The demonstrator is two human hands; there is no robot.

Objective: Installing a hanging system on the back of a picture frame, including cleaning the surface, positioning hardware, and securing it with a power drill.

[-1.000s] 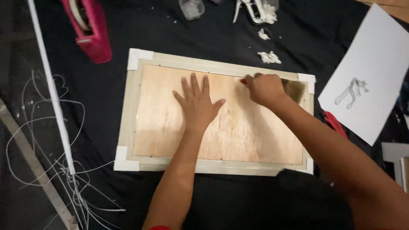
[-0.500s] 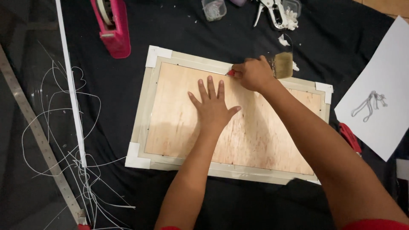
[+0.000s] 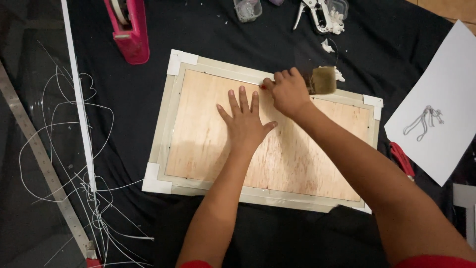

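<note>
the left hand (image 3: 245, 121) lies flat on the wooden board (image 3: 208, 144), palm down and fingers spread apart, a little left of the board's middle. the right hand (image 3: 287, 92) is closed around the handle of a brush (image 3: 322, 81); its fist sits at the far edge of the board, and the brown bristles point to the right, over the far strip of the pale frame (image 3: 166, 124). this frame goes around the board on all sides and has white corner pieces (image 3: 157, 179). board and frame lie on a black cloth (image 3: 124, 109) that covers the surface.

far left of the frame stands a pink tape dispenser (image 3: 130, 31). on the left side a long white strip (image 3: 79, 99) and a metal ruler (image 3: 39, 159) lie near thin white wire (image 3: 49, 129) in loose loops. at the far edge, right of the middle, there is a metal plier-like tool (image 3: 317, 11) and a small clear container (image 3: 248, 9). a white sheet of paper (image 3: 441, 99) with a small drawing lies on the right, well apart from the hands.
</note>
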